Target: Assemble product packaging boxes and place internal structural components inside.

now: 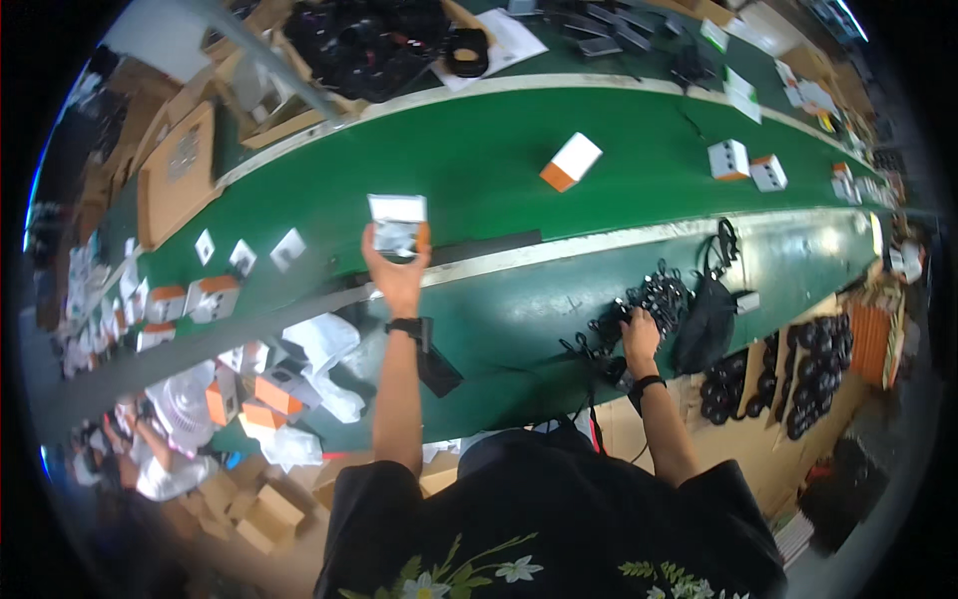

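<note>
My left hand [397,272] is wrapped round a small white and orange box [398,208], held up over the green belt. The box's white top flap stands raised, and something greyish shows inside, too blurred to name. At the right, my right hand [640,331] reaches into a pile of small coiled black cables [663,292] on the dark green bench. Its fingers close on the cables at the pile's near edge, with the fingertips partly hidden. A black bag [705,321] lies just right of this pile.
A white and orange box [571,162] lies on the green belt [469,150], with more boxes [728,160] farther right. A grey bar [200,369] crosses the left side. Clear plastic bags [324,349] and orange-white boxes lie beyond my left forearm. Another person [165,469] sits at lower left.
</note>
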A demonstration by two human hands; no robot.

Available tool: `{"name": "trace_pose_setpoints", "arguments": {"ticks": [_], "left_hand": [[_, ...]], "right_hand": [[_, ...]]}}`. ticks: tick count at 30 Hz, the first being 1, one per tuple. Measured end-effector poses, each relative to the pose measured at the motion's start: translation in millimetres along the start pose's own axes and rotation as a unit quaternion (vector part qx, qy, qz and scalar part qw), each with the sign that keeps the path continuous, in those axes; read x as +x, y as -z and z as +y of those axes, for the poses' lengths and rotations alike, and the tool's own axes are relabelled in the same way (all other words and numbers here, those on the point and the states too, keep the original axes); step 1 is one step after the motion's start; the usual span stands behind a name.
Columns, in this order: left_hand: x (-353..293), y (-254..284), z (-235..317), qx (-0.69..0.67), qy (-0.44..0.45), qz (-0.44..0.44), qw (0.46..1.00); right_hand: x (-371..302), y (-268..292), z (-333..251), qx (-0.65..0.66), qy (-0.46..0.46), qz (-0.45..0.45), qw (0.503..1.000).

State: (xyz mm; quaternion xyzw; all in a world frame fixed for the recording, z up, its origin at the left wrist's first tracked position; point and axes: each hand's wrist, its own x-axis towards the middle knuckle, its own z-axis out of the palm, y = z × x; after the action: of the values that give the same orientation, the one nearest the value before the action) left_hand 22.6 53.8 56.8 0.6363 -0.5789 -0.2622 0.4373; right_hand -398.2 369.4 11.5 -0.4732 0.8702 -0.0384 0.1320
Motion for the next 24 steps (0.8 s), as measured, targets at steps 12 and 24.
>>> {"name": "trace_pose_setpoints", "arguments": {"ticks": [12,24], "left_hand": [[-196.3,0.2,19.3,-0.094,0.074,-0.048,0.992],[-176.5,-22.4,75.5,-0.016,0.155,0.016,0.988]], "right_hand": [[-31.3,74.8,-35.2,0.223,0.036,0.156,0.961],[3.7,68.2,-268.6,0.18,0.395,0.116,0.894]]}}
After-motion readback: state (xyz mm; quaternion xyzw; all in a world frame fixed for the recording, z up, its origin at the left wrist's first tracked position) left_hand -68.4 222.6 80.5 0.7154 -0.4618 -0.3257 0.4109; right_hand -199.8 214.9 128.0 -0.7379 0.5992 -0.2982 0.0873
